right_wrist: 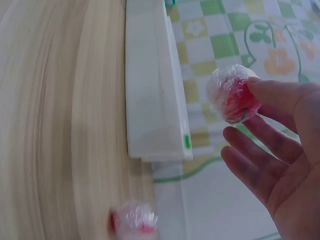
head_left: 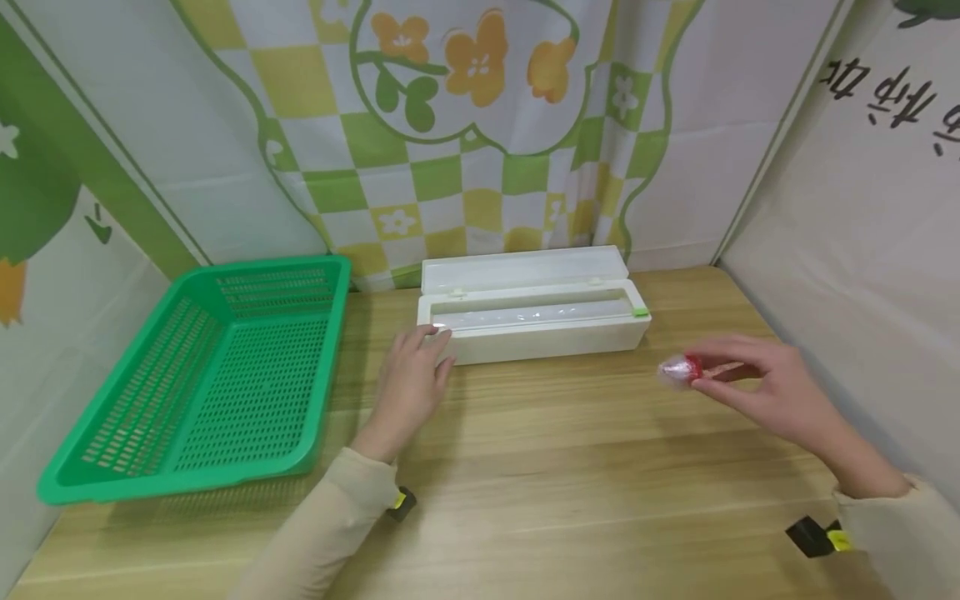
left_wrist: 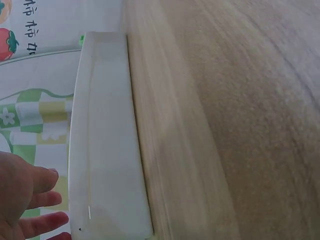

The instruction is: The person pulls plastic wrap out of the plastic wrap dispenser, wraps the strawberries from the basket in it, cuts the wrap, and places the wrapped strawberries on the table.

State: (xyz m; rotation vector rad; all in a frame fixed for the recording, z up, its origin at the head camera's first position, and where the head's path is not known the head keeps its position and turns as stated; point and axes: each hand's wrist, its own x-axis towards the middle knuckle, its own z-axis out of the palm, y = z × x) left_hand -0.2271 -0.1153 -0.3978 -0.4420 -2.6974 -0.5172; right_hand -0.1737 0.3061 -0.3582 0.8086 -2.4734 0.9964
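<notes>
My right hand [head_left: 772,387] pinches a small, round red thing wrapped in clear plastic film [right_wrist: 234,95] between thumb and fingers, raised beside the right end of a white cling film box [head_left: 547,342]. The lid [head_left: 525,271] of the box is tipped back, and a roll of film [head_left: 532,317] lies inside. At the left end, my left hand [head_left: 411,371] has its fingertips at the box's front rim. Those fingers are loosely bent and spread in the left wrist view. Another film-wrapped red thing [right_wrist: 134,220] lies on the table beyond the box's right end.
A green plastic basket [head_left: 318,400] stands on the left of the wooden table [head_left: 540,500]. A patterned cloth [head_left: 465,192] hangs right behind the box. White printed panels [head_left: 862,217] close off both sides. A green slider [head_left: 640,312] sits at the box's right corner.
</notes>
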